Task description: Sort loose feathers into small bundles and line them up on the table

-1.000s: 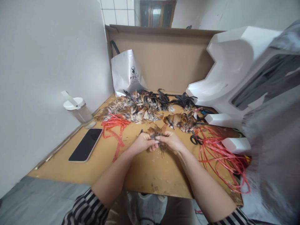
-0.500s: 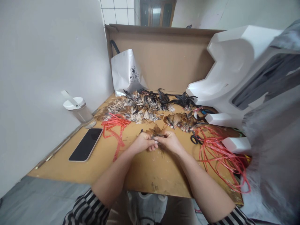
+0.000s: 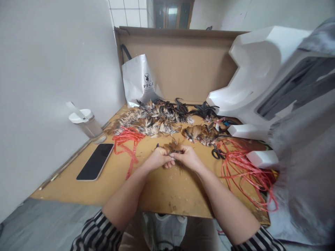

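Between my two hands, low over the cardboard surface (image 3: pixel 167 195), is a small bunch of brown feathers (image 3: pixel 171 145). My left hand (image 3: pixel 162 158) is closed on its left side, fingers curled beneath. From the right, my right hand (image 3: pixel 187 157) pinches the same bunch, its thumb meeting the left fingertips. Just beyond lie a long heap of brown, cream and black feathers (image 3: pixel 154 122) and a smaller brown pile (image 3: pixel 200 134). Flat strips of red plastic (image 3: pixel 128 135) rest left of my hands. Black-handled scissors (image 3: pixel 217 152) lie to the right, blades hidden.
A phone (image 3: pixel 95 162) and a lidded cup (image 3: pixel 87 122) stand at the left. Behind the feathers are a silver bag (image 3: pixel 137 78) and an upright cardboard wall (image 3: pixel 183 66). Tangled red plastic strands (image 3: pixel 243 170) and white foam (image 3: pixel 261 69) take up the right.
My hands keep nearly the same pose on the feather bunch. The whole view has shifted slightly, with surroundings a little further left.
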A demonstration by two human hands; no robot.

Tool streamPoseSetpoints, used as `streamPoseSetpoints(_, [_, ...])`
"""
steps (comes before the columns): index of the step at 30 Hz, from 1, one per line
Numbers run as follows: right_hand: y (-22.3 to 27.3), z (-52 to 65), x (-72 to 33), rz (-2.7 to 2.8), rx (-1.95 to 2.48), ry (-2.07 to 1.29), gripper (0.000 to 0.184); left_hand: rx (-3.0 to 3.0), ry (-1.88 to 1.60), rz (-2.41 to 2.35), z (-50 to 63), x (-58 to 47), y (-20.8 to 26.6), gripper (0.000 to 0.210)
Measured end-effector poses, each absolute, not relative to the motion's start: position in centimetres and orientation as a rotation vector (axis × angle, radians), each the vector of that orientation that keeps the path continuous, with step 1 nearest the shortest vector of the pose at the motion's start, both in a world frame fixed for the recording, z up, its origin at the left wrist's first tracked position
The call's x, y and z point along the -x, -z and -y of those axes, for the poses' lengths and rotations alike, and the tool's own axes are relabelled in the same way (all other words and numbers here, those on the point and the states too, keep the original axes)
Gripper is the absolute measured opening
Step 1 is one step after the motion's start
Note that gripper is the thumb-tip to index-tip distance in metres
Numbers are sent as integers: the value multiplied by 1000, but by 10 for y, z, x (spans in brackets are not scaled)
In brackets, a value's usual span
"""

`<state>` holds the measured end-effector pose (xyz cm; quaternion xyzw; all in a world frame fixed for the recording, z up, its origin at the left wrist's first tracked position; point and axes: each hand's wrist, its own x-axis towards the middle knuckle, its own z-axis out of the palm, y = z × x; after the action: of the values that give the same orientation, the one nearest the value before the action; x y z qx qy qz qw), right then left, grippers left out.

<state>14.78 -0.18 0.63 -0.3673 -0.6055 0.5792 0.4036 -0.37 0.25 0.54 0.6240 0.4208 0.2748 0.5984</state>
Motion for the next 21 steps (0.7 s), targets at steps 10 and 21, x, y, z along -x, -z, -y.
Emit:
streamPoseSetpoints(10, [-12, 1, -154, 1515, 997, -1452, 23, -1449, -664, -973, 1, 2, -8, 19])
streamPoseSetpoints(21, [-12, 0, -148, 1407, 962, -1237, 30, -1060, -826, -952, -4, 8, -7, 24])
